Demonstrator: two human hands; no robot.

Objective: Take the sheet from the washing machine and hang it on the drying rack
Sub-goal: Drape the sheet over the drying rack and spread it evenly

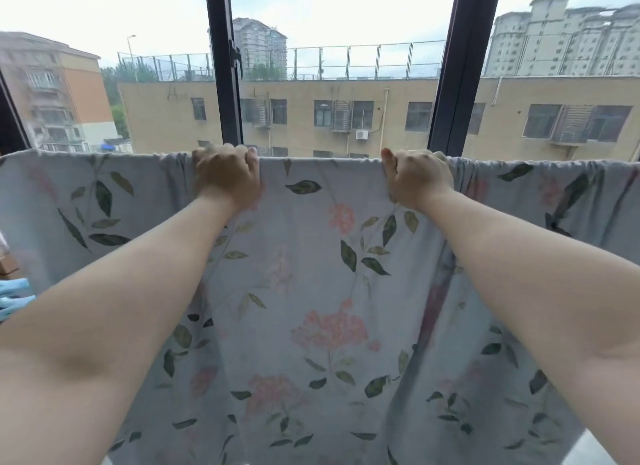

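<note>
**Sheet Handling at the Rail: Grip Points and Material Behaviour**

Head view. The sheet (pixel 311 257), pale grey with a leaf-and-flower print, hangs across the full width of the scene in front of the window frame (pixel 223 66). Its top fold runs level from far left to far right, and the near panel drops below the bottom of the picture. The drying rack itself is hidden under that fold, so its bar cannot be confirmed.

The left hand (pixel 227 174) is clenched over the top fold left of centre, fingers curled round the cloth. The right hand (pixel 417 179) grasps the same fold right of centre, thumb up on the near side. Between the hands the edge lies flat; outside each hand it is puckered into small gathers.

Material, as judged: thin, soft and limp, with no stiffness to hold a shape. It is probably damp, so heavier than it looks and inclined to cling. It is not fragile.

Recommended hold: take the top fold only, where the cloth is doubled. Grip at the gathers to spread them outward.

A pale blue object (pixel 14 302) sits at the near left; its kind cannot be told.
</note>
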